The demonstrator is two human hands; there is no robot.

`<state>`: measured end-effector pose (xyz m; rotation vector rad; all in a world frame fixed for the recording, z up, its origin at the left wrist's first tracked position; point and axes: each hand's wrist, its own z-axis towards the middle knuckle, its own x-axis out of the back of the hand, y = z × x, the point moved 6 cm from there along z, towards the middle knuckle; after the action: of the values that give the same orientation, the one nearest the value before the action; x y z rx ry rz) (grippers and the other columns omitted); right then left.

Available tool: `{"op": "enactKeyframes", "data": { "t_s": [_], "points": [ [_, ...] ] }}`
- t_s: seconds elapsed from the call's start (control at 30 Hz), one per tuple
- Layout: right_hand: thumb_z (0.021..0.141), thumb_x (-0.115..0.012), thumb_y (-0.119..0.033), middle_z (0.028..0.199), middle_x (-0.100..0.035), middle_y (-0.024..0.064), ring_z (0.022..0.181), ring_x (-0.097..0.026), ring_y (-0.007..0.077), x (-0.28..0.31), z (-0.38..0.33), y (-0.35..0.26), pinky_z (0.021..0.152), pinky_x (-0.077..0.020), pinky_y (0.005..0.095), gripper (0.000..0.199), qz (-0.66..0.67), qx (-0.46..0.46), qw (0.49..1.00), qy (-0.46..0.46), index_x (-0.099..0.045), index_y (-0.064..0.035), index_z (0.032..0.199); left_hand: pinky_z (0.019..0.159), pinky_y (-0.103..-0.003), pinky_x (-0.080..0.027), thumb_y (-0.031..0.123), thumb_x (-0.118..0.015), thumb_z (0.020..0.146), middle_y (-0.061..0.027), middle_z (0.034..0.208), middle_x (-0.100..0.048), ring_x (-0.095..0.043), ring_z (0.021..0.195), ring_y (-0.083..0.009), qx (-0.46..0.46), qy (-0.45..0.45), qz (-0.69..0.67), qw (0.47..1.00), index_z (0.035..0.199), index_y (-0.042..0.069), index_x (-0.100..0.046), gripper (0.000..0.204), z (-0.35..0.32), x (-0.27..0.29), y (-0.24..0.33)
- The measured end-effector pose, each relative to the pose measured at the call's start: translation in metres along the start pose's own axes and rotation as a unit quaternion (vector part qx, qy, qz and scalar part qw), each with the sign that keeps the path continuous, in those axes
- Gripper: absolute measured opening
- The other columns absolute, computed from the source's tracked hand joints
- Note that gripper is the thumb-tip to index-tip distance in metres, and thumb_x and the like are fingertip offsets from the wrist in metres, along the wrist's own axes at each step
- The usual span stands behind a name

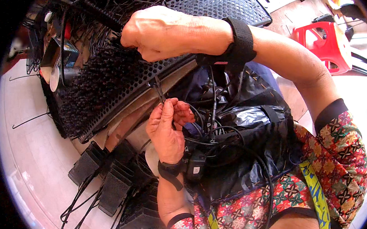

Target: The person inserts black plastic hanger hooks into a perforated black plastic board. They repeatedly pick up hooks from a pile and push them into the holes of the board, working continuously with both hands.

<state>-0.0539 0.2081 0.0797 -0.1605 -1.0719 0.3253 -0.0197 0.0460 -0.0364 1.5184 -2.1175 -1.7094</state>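
Red, perhaps plastic stool [340, 48] at right

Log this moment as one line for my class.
Left hand: holds slim metal tool; Right hand: closed, contents hidden; Nearby: black bristles, perforated panel

Bright, uneven light whitens the pale floor [29, 161] at left and right; glare streaks the black plastic sheet [251, 118], while the black bristly mass [97, 84] sinks into shadow; fisheye distortion bends edges toward a dark rim, where far-right detail softens and washes out
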Motion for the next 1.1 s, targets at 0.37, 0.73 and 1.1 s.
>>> {"op": "enactKeyframes", "data": {
  "t_s": [0.37,0.73,1.1],
  "points": [
    [0.081,-0.063,-0.017,0.062,-0.059,0.0047,0.054,-0.054,0.0073,-0.025,-0.076,-0.014,0.048,-0.0439,0.0226,0.021,0.392,-0.262,0.88,-0.064,-0.061,0.0034,0.084,0.059,-0.029,-0.051,0.018,-0.052,0.089,-0.0145,0.082,-0.062,-0.061,0.066,-0.0207,0.002,-0.05,0.006,0.999,0.1,-0.006,-0.056,0.027,-0.006,-0.01,0.002],
    [0.075,-0.064,-0.007,0.066,-0.061,0.0053,0.059,-0.055,0.0085,-0.039,-0.105,-0.022,0.053,-0.0458,0.0237,0.013,0.575,-0.351,0.738,-0.035,-0.061,0.0049,0.08,0.06,-0.029,-0.051,0.014,-0.052,0.088,-0.0158,0.083,-0.063,-0.062,0.066,-0.0198,0.019,-0.103,0.055,0.993,0.101,-0.006,-0.058,0.025,-0.006,-0.016,-0.004],
    [0.076,-0.064,-0.003,0.072,-0.064,0.0045,0.063,-0.059,0.0075,0.019,-0.081,0.031,0.059,-0.0497,0.0207,0.01,0.455,-0.263,0.814,0.247,-0.063,0.0009,0.085,0.066,-0.033,-0.052,0.024,-0.048,0.09,-0.0196,0.093,-0.061,-0.062,0.075,-0.0232,-0.007,-0.032,0.033,0.999,0.11,-0.005,-0.051,0.035,-0.002,-0.009,-0.001]
  ]
}}
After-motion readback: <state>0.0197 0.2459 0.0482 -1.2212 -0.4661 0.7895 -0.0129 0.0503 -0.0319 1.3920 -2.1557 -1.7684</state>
